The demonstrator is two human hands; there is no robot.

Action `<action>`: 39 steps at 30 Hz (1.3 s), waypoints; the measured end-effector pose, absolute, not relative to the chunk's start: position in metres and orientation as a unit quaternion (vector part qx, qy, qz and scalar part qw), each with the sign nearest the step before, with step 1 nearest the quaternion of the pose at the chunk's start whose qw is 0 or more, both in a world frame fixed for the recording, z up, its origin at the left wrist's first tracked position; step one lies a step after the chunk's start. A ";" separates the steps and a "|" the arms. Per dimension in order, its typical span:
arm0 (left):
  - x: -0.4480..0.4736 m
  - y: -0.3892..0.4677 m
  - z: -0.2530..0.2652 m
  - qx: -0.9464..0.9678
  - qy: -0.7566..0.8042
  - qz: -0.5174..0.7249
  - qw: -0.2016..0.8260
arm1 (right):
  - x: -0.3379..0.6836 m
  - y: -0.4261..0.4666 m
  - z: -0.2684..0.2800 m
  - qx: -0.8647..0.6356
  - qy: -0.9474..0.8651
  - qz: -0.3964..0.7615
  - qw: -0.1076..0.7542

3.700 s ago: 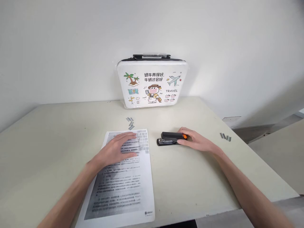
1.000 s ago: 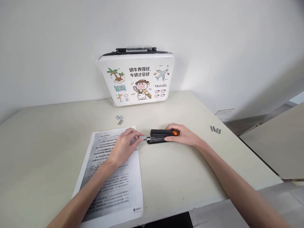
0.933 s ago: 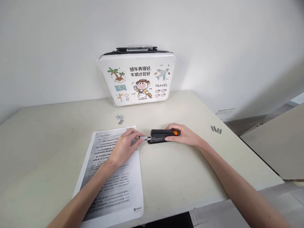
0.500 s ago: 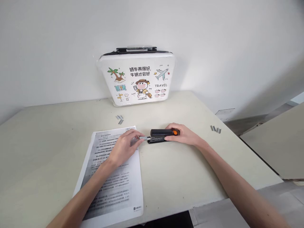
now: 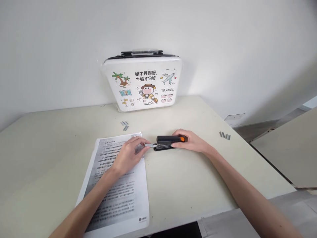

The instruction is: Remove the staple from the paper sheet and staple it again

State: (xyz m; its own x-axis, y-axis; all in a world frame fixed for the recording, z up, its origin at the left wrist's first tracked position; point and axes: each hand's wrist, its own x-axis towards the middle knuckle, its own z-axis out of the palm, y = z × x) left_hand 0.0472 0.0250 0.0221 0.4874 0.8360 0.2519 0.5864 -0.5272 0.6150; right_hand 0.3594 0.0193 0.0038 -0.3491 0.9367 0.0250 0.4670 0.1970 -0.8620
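A black stapler (image 5: 163, 140) with an orange button lies on the table. My right hand (image 5: 189, 140) is wrapped round its right end, fingers closed. At the stapler's left end, a grey strip of staples (image 5: 150, 145) is pinched between the thumb and fingers of my left hand (image 5: 131, 152). The strip meets the front of the stapler; how far it reaches inside cannot be told. Under my left hand and forearm lies a printed sheet of paper (image 5: 119, 201), partly covered by them.
More staple strips (image 5: 124, 125) lie behind the paper, and others (image 5: 225, 135) sit near the table's right edge. A white case (image 5: 146, 82) with cartoon prints stands against the wall at the back of the table (image 5: 188, 181).
Both hands stay almost in place, on the stapler and the strip. The whole view has shifted very slightly.
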 end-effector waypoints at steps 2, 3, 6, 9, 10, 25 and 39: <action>0.047 0.025 0.022 0.834 0.428 0.268 0.225 | 0.359 0.019 0.004 -0.490 -0.717 0.402 0.290; 0.047 0.025 0.022 0.834 0.428 0.268 0.222 | 0.359 0.019 0.004 -0.490 -0.717 0.402 0.290; 0.047 0.024 0.020 0.831 0.432 0.272 0.222 | 0.359 0.020 0.004 -0.491 -0.716 0.402 0.293; 0.047 0.024 0.019 0.823 0.441 0.275 0.227 | 0.359 0.019 0.004 -0.491 -0.717 0.400 0.291; 0.047 0.024 0.020 0.822 0.445 0.275 0.227 | 0.359 0.019 0.004 -0.491 -0.718 0.399 0.290; 0.044 0.025 0.019 0.851 0.419 0.256 0.186 | 0.357 0.017 0.005 -0.497 -0.712 0.401 0.293; 0.034 0.023 0.020 0.897 0.258 0.226 0.280 | 0.350 0.011 0.005 -0.409 -0.697 0.506 0.302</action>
State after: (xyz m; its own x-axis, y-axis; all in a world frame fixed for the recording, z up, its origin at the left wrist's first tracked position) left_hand 0.0337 0.0227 0.0196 0.7646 0.5892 0.2610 0.3364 -0.7104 0.6182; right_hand 0.3501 0.0110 0.0054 -0.4839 0.8751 0.0072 0.2647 0.1542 -0.9519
